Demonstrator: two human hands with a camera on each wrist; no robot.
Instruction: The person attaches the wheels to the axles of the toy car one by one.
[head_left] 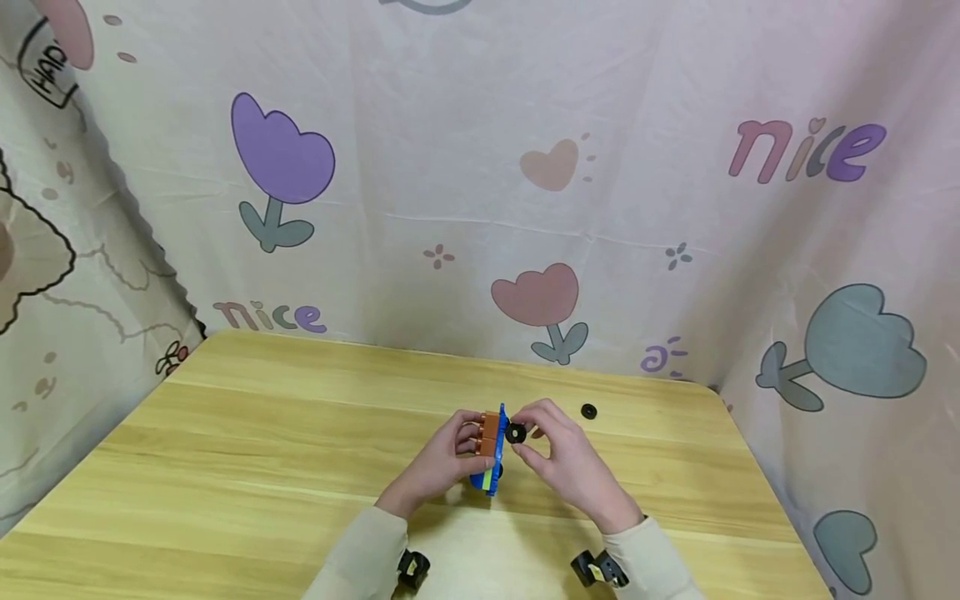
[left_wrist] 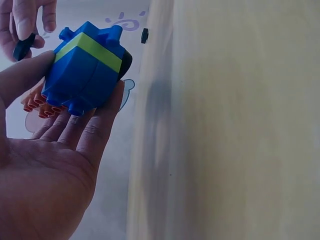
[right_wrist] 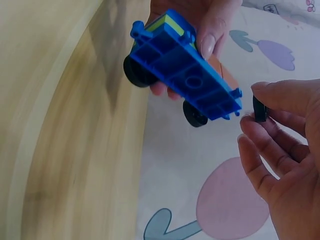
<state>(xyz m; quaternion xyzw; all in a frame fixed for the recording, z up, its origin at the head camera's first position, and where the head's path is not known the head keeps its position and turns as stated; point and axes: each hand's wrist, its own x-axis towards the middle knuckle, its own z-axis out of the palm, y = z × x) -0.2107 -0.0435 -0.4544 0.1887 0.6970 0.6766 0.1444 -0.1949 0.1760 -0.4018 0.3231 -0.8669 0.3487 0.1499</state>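
My left hand (head_left: 435, 462) grips a toy car (right_wrist: 185, 72) built of blocks, tipped on its side. Its blue base, lime stripe (left_wrist: 97, 52) and orange blocks (head_left: 489, 432) show. The right wrist view shows the ribbed underside, with two black wheels (right_wrist: 195, 115) along one long side and bare blue axle stubs (right_wrist: 236, 93) along the other. My right hand (head_left: 573, 462) pinches a loose black wheel (right_wrist: 259, 109) between thumb and fingers. That wheel is close beside the car's upper end, with a small gap to the stub in the right wrist view.
Another black wheel (head_left: 588, 411) lies on the wooden table (head_left: 262, 433), beyond my right hand. A patterned curtain (head_left: 435, 167) hangs behind the table and along its sides. Black wrist mounts (head_left: 414, 570) sit at both cuffs.
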